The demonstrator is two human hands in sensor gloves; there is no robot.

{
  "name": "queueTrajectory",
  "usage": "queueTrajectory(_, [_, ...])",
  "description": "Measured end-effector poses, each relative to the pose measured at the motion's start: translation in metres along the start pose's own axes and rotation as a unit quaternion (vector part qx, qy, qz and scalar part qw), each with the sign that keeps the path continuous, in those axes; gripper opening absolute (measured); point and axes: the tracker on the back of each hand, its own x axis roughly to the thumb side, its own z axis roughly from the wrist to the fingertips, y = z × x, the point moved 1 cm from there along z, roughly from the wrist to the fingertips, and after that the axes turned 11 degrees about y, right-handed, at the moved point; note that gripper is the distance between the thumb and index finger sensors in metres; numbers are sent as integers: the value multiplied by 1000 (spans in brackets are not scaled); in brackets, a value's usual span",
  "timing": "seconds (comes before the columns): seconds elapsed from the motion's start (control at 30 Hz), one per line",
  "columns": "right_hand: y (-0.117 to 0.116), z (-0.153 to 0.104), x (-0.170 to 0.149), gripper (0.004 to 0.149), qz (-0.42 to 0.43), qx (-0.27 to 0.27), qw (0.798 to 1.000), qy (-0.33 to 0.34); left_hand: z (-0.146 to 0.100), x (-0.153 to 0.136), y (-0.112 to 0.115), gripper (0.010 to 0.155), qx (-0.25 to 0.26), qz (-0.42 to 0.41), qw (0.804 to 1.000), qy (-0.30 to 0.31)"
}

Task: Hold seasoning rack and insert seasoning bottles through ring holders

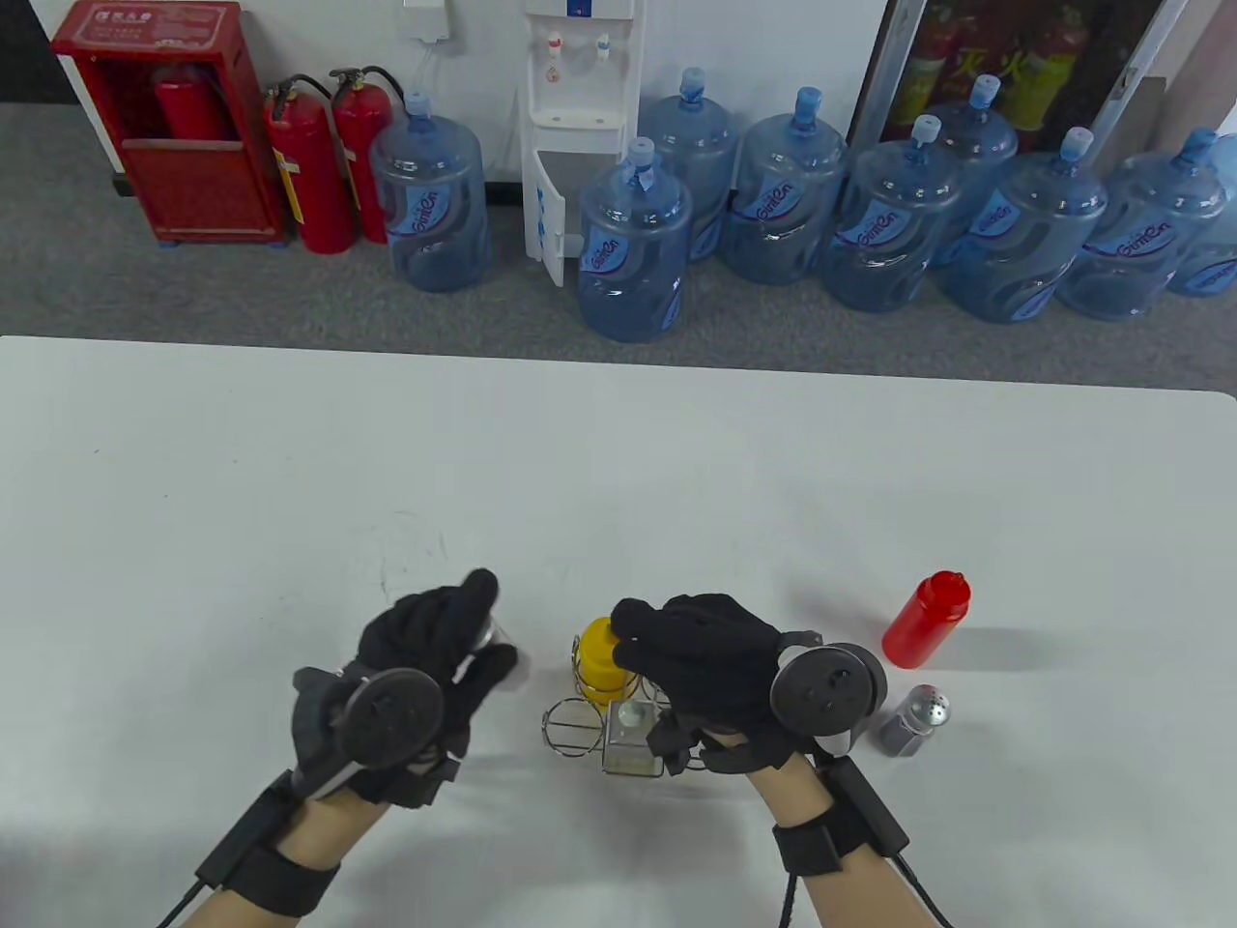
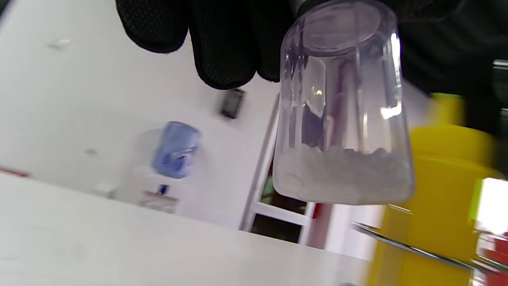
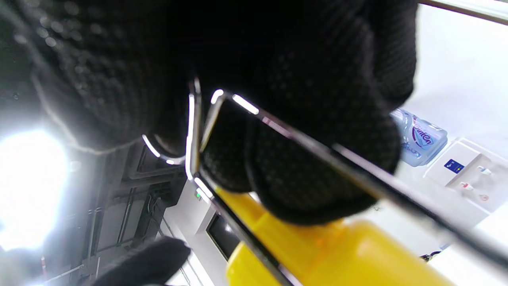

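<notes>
White table (image 1: 290, 464), left hand (image 1: 425, 667) gripping shaker (image 2: 341, 119)

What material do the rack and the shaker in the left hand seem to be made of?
Rack: thin metal wire, shiny chrome-like finish with bright glints. Shaker in the left hand: clear glass or plastic, cannot tell which; white grains show through its see-through wall.

Both hands wear black gloves with a fine dotted knit. In the left hand (image 1: 440, 643) sits a clear shaker (image 2: 341, 107) with white grains at its bottom. Under the right hand (image 1: 710, 662) gleams the silvery wire rack (image 1: 580, 725), a yellow bottle (image 1: 601, 667) inside. Beyond its knuckles stand a red bottle (image 1: 926, 619) and a dark, silver-capped shaker (image 1: 913, 722).
</notes>
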Motion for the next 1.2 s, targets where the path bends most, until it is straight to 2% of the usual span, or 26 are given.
queueTrajectory(0.13, [2,0,-1,43,-2,-6,1000,-5,-5,30,17,67,5,26,998,60])
queueTrajectory(0.2, [2,0,-2,43,5,-8,1000,-13,-8,35,26,68,5,28,996,87])
queueTrajectory(0.33, [1,-1,-5,43,25,-12,999,-29,-10,40,39,69,-6,87,990,111])
queueTrajectory(0.47, [-1,-1,-2,43,16,-7,1000,-24,-11,39,42,72,-21,100,989,109])
queueTrajectory(0.63, [-2,-1,-2,43,25,-10,999,-28,-10,39,33,74,-9,149,982,115])
queueTrajectory(0.73, [-3,-1,0,43,19,-6,1000,-24,-10,39,37,61,-23,142,983,116])
queueTrajectory(0.87, [-5,-1,1,43,25,-7,999,-24,-12,38,32,71,-2,134,984,121])
queueTrajectory(1.0, [-10,-1,8,43,31,3,999,-16,-7,31,14,72,24,42,996,79])
queueTrajectory(1.1, [-21,-1,22,44,46,7,999,-3,-3,32,12,73,5,-12,998,54])
queueTrajectory(1.2, [-30,-1,35,44,58,12,998,10,-3,35,10,74,4,-1,999,53])
